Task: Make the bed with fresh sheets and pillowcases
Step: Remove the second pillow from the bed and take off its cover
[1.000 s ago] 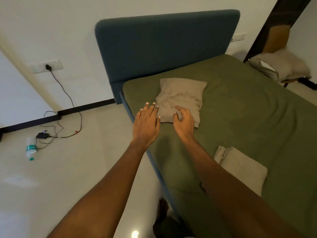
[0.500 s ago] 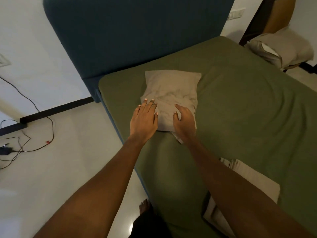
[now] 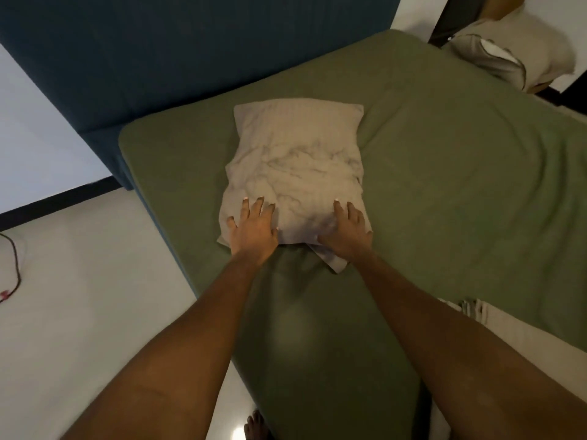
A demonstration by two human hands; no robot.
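A pale floor (image 3: 79, 312) runs down the left, with a dark cable (image 3: 14, 258) lying loose at its far left edge, and a blue headboard (image 3: 190, 42) stands against the wall at the top. The mattress is already covered by a green sheet (image 3: 460, 201), whose left edge and rounded corner are close to where the person stands. The left hand (image 3: 254, 231) lies flat with fingers straight and spread on the near left corner of the beige pillow (image 3: 295, 154). The pillow rests on the sheet near the headboard but not touching it. The right hand (image 3: 349, 231) is likewise flat and open, pressing the near right corner. The step looks like smoothing and settling the cased pillow. To do it well, sweep both palms outward from the creased middle and tuck in the loose flap (image 3: 333, 263) that sticks out under the right wrist. Then slide the pillow square to the headboard. There is free sheet above and to the right of it for that, less to the left, where the mattress edge is near. Further right a folded cloth (image 3: 514, 328) lies on the bed, probably the next case, and a second pillow (image 3: 508, 55) waits beyond the far corner.
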